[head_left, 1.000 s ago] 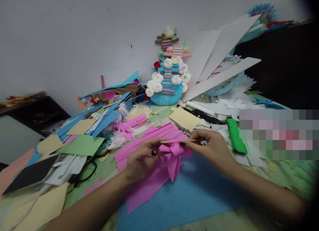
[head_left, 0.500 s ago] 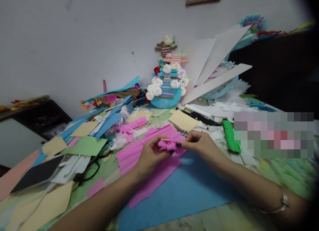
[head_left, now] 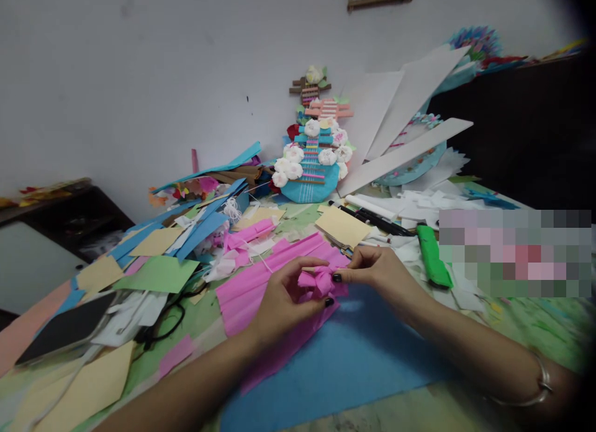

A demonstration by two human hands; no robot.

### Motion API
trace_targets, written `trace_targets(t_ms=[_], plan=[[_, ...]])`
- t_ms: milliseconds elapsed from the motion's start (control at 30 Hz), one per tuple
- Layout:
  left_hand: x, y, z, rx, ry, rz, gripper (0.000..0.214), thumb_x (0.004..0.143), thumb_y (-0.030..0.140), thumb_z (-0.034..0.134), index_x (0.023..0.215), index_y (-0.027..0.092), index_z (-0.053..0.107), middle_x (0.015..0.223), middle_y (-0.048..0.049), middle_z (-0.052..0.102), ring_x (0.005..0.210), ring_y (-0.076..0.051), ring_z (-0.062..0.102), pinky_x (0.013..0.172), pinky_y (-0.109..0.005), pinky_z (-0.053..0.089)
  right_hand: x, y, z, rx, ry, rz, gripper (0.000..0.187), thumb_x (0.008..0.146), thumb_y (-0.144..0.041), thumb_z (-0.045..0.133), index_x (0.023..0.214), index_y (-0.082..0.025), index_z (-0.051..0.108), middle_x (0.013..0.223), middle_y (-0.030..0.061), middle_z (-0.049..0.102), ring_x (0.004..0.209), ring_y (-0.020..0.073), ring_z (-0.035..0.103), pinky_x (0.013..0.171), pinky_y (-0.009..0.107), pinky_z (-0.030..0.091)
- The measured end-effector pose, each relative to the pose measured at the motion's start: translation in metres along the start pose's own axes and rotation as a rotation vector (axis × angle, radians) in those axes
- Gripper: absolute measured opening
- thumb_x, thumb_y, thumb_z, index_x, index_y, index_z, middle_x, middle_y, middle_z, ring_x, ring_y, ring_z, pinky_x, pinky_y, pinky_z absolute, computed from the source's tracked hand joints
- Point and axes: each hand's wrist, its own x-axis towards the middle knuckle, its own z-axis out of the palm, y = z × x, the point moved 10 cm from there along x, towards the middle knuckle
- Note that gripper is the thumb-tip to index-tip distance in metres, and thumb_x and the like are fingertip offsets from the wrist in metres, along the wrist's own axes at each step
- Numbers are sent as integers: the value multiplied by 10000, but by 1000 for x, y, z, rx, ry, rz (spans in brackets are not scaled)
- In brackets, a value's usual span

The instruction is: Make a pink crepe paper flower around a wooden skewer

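A small bunched pink crepe-paper flower [head_left: 321, 282] sits between my two hands. My left hand [head_left: 284, 295] curls around its left side, thumb stretched below the petals. From the right, my right hand [head_left: 372, 270] pinches the flower's edge between thumb and forefinger. A thin pale stick-like piece [head_left: 308, 269] shows at the flower's upper left; what it is, I cannot make out. Beneath my hands lies a creased sheet of pink crepe paper [head_left: 246, 295], partly over a large blue sheet [head_left: 354, 370].
Blue craft instruments with white paper flowers [head_left: 310, 184] lean against the wall. A green roll [head_left: 433, 255], dark pens [head_left: 377, 220] and white scraps lie at right. Leftward are yellow paper [head_left: 93, 382], a dark flat device [head_left: 65, 329] and black-handled scissors [head_left: 162, 326].
My left thumb has moved down and right, away from the petals, so more of the flower shows. My right hand keeps its pinch, shifted only slightly.
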Motion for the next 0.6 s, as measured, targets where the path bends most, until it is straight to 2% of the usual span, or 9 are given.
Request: trace_targets(t_ms=[100,167,300,433,533,600], plan=[[-4,-4,0,-45,5,-15,357,608,125,734,948,179,639,945,-48,646,724,-142,623,671,-262,523,-1,1,1,-12,-11,4,321,538,-299,787,500,-154,503,481,-50,484,503,83,409,503,228,291],[-5,-5,0,-74,-33,8,387,606,140,737,979,186,646,961,-55,638,734,-148,616,667,-257,510,-1,2,1,-27,-18,-2,322,545,-313,785,512,-154,507,486,-48,488,508,87,414,504,228,294],[-6,-3,-1,-163,-89,44,377,672,322,716,1013,169,663,975,-84,639,865,-221,609,762,-307,490,0,0,-1,-92,-7,-51,355,554,-346,788,533,-163,485,496,-48,493,506,94,431,494,227,301],[-8,4,-6,-29,-10,60,302,781,374,638,989,157,669,1003,-92,649,986,-244,589,858,-322,461,-6,-19,-6,-360,92,-221,343,644,-382,744,563,-172,486,549,-26,533,549,116,475,519,235,327],[-9,10,-7,79,43,71,319,763,365,665,1013,166,660,1048,-86,656,990,-241,595,810,-294,482,-16,-33,-4,-598,160,-343,355,713,-439,691,585,-177,489,564,-8,541,550,125,476,519,243,313],[-9,9,-14,136,128,48,252,801,349,625,966,167,679,990,-71,682,924,-212,616,776,-271,483,-21,-38,0,-710,179,-403,379,745,-488,651,600,-180,485,556,-3,535,535,126,471,515,248,296]])
